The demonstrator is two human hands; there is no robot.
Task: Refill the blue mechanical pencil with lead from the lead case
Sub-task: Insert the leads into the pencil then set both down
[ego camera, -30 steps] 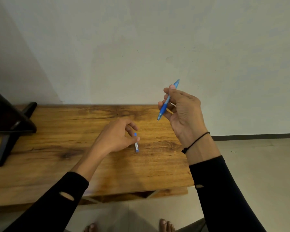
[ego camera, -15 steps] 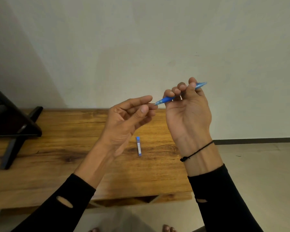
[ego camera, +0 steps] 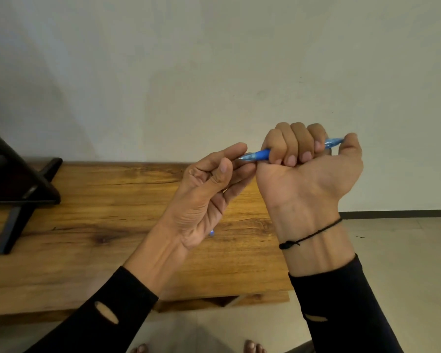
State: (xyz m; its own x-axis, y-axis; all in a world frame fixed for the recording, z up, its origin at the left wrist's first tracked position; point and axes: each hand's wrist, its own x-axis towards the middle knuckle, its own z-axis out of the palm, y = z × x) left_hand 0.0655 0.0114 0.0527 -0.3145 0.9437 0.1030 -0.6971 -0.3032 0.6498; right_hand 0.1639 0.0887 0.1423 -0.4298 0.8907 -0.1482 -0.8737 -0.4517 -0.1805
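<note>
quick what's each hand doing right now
Left hand: fingers pinched at the tip of the blue plastic mechanical pencil.
Right hand: closed in a fist around the pencil's barrel.

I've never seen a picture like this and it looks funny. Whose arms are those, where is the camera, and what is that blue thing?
The camera sits on a person's head and looks forward and down, so you see their own two arms in black sleeves, and even their toes at the bottom. The right hand is wrapped around a blue mechanical pencil, with the thumb at its back end. The fingers of the left hand are pinching at the pencil's tip. Whether they hold a lead is too small to see. Below is a wooden table. A small blue lead case lies on it, mostly hidden behind the left hand. A dark stand sits on the table's left side.
</note>
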